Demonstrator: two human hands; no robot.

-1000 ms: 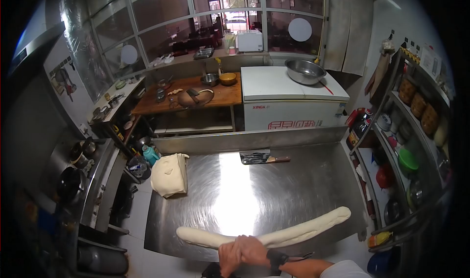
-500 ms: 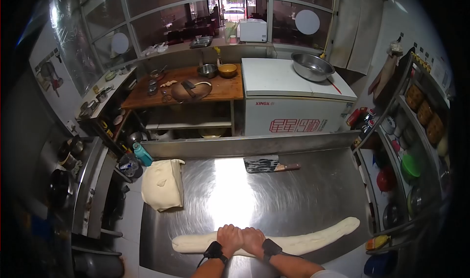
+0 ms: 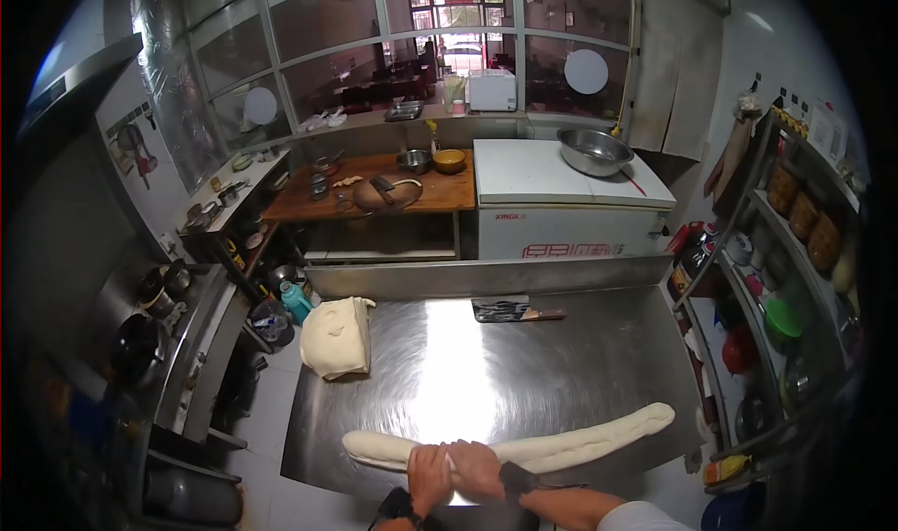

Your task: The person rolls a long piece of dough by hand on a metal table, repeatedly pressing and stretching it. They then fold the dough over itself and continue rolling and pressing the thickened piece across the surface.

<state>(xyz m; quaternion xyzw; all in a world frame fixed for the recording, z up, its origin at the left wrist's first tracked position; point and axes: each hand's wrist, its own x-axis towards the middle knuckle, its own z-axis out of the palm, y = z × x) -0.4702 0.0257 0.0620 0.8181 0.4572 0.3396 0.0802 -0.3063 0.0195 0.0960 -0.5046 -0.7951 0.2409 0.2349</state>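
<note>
A long, pale dough roll [image 3: 589, 450] lies across the near part of the steel worktop [image 3: 543, 372], its right end curving away from me. My left hand [image 3: 430, 477] grips it left of its middle, with the fingers curled over the dough. Right beside it, my right hand [image 3: 475, 468] is closed on the same roll, and the two hands touch. Dark bands circle both wrists. Part of the roll is hidden under my hands. A large block of dough [image 3: 335, 339] rests at the worktop's left edge. Near the back lies a cleaver [image 3: 500, 309] with a smeared blade.
Behind the worktop's raised back edge [image 3: 486, 276] stand a wooden table [image 3: 440, 194] with bowls and a white chest freezer [image 3: 571, 180] carrying a metal basin [image 3: 595, 151]. Shelves [image 3: 739, 316] line the right side. A teal bottle [image 3: 296, 300] stands beyond the dough block.
My view has tilted up slightly and shifted. My left hand has turned so its fingers wrap the dough roll more upright; both hands stay on the roll. The dough block and cleaver have not moved.
</note>
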